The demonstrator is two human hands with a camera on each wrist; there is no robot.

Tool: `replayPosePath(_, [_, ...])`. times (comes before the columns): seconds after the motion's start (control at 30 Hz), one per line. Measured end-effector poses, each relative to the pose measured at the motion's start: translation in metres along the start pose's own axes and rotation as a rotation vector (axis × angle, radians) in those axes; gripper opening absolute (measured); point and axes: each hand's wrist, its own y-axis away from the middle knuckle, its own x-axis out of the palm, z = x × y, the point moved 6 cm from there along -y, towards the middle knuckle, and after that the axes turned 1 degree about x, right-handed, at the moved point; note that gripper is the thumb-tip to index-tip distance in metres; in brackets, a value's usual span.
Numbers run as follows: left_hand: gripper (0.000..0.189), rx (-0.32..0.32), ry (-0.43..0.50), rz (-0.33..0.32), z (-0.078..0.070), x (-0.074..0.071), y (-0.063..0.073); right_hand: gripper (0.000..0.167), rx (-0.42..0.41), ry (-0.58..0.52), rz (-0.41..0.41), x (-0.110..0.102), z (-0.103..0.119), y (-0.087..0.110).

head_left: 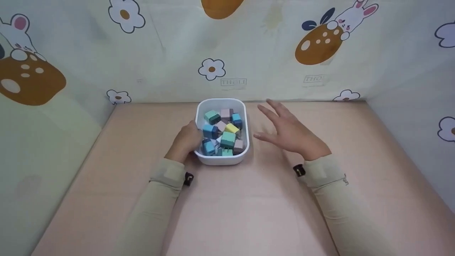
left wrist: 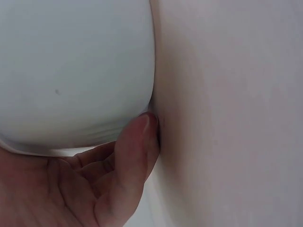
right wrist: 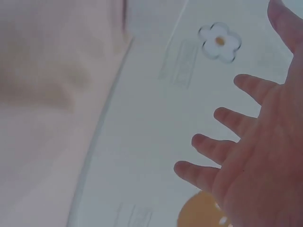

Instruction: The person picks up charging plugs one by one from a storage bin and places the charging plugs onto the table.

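The left hand (head_left: 185, 140) grips the left side of a white tub (head_left: 222, 161), its fingers curled; in the left wrist view the thumb (left wrist: 132, 156) presses along the wall, its tip low by the base. The right hand (head_left: 289, 133) is spread wide and holds nothing, apart from the tub on its right side, its fingers pointing far and left. The right wrist view shows the four fingers splayed and the thumb well away from them.

The tub stands upright at the far middle of the pink surface (head_left: 231, 213), its far end near the foot of the back wall (head_left: 170, 53); whether they touch cannot be told. The surface spreads left, right and near of it, bounded by a left side wall (head_left: 53, 142) and a right side wall (head_left: 408, 89).

Inside the one tub lie at least ten small blocks, heaped at odd angles: three green blocks (head_left: 228, 139), three blue blocks (head_left: 210, 131), three mauve blocks (head_left: 226, 113) and one yellow block (head_left: 232, 128). Others may be hidden beneath.
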Motion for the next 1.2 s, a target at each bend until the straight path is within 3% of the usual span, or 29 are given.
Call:
replayPosePath(0.2, [0.058,-0.009,0.002,-0.002,0.006,-0.002,-0.001,0.09,-0.074,-0.056,0.029,0.013,0.056,-0.016])
replayPosePath(0.37, [0.058,0.013,0.006,0.006,0.003,0.002,-0.004,0.082,-0.084,-0.097,0.056,0.032,0.08,-0.026])
replayPosePath(0.63, [0.059,0.021,-0.012,0.003,0.002,0.002,-0.005,0.062,-0.183,0.078,0.045,0.067,0.092,-0.031])
replayPosePath(0.8, [0.058,-0.001,0.005,0.024,0.004,0.002,-0.005,0.053,-0.172,0.152,-0.001,0.075,0.093,-0.033])
replayPosePath(1.2, [0.059,0.019,0.018,0.013,0.001,0.001,-0.003,0.046,-0.157,0.164,0.0,0.078,0.092,-0.034])
